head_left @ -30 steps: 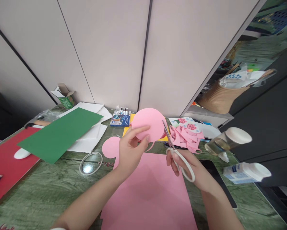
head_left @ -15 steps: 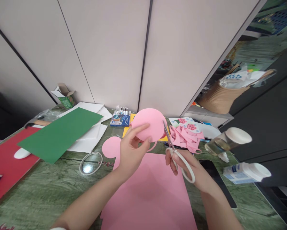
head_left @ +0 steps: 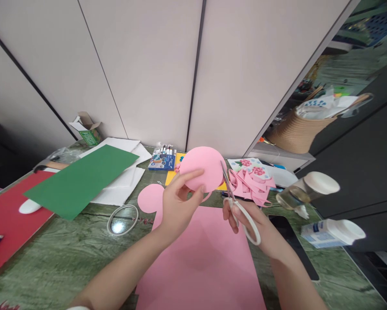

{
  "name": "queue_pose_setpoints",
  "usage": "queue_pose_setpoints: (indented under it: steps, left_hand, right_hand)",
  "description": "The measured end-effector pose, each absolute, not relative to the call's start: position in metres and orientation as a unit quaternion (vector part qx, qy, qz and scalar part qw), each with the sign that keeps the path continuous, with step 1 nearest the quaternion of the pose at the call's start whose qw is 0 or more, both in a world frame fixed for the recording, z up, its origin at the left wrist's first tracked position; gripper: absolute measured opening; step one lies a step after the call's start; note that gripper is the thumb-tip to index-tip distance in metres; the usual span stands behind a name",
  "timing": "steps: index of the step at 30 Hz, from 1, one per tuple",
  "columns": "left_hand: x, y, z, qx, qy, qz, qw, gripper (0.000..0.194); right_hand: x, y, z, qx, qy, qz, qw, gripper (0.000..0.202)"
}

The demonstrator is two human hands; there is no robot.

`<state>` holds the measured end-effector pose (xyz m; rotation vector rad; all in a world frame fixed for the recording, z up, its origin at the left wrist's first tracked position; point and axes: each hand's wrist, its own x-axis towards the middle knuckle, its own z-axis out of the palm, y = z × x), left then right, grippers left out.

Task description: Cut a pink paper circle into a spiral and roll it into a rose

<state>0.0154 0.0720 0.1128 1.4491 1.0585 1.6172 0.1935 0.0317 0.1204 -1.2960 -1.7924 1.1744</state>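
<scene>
A round piece of pink paper (head_left: 202, 165) is pinched between the fingers and thumb of my left hand (head_left: 182, 200), held up above the table. My right hand (head_left: 241, 215) grips white-handled scissors (head_left: 232, 200), their blades at the right edge of the round paper. A narrow pink strip curls below the disc. Under my hands lies a large pink sheet (head_left: 203, 254). Another pink paper circle (head_left: 149, 198) rests at the sheet's upper left corner, partly behind my left wrist.
Pink paper scraps (head_left: 250, 185) are heaped behind the scissors. A phone (head_left: 292, 245), a clear bottle (head_left: 306, 189) and a white bottle (head_left: 331, 233) stand or lie at right. Green paper (head_left: 83, 178), a red sheet (head_left: 15, 224) and a white ring (head_left: 109, 221) occupy the left.
The pink disc and my left hand have shifted very slightly to the right. The scissors have closed a little, their handles drawing nearer together.
</scene>
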Motion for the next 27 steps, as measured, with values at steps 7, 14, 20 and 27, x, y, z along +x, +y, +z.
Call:
queue_pose_setpoints:
  steps: [7, 14, 20, 27]
  left_hand:
    - [0.0150, 0.0736, 0.1099, 0.548, 0.388, 0.628, 0.394, 0.019]
    - [0.0152, 0.0736, 0.1098, 0.542, 0.388, 0.637, 0.387, 0.027]
    - [0.0161, 0.0734, 0.1107, 0.547, 0.400, 0.635, 0.371, 0.030]
    - [0.0156, 0.0699, 0.1110, 0.572, 0.390, 0.625, 0.360, 0.029]
  right_hand:
    - [0.1942, 0.0323, 0.1182, -0.491, -0.671, 0.460, 0.311, 0.039]
    - [0.1939, 0.0321, 0.1174, -0.495, -0.679, 0.450, 0.303, 0.039]
    - [0.1926, 0.0317, 0.1178, -0.484, -0.684, 0.451, 0.308, 0.039]
    - [0.1895, 0.0318, 0.1177, -0.487, -0.686, 0.435, 0.321, 0.038]
